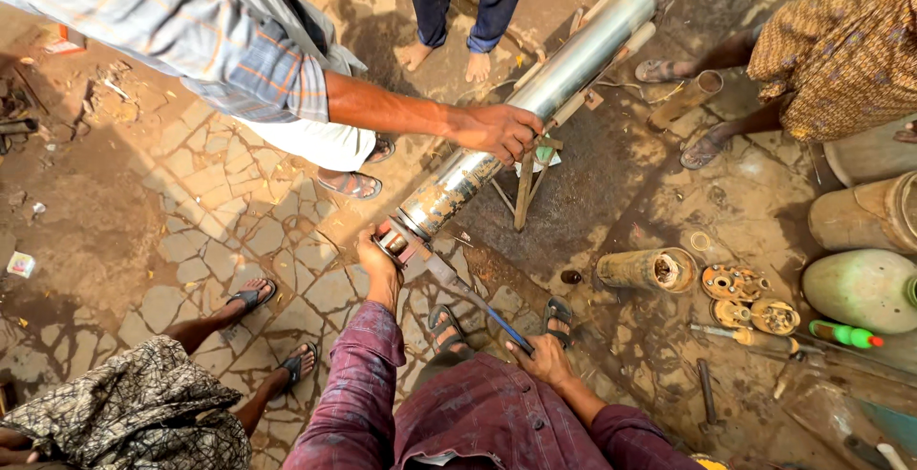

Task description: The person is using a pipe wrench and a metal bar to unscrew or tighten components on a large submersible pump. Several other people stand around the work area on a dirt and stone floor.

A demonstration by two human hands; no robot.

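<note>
Left hand (376, 258) clamps the wrench (420, 258) jaws at the pipe's (535, 97) near end, right hand (544, 355) grips its handle; best pull steadily, co-worker's hand (501, 131) bracing the pipe.

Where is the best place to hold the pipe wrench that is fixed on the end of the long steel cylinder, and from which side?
Probably grip the pipe wrench at the far, blue-tipped end of its handle, where the right hand sits, coming from above. The handle slopes away from the steel cylinder, so that end likely gives most leverage. The left hand steadies the head.
</note>
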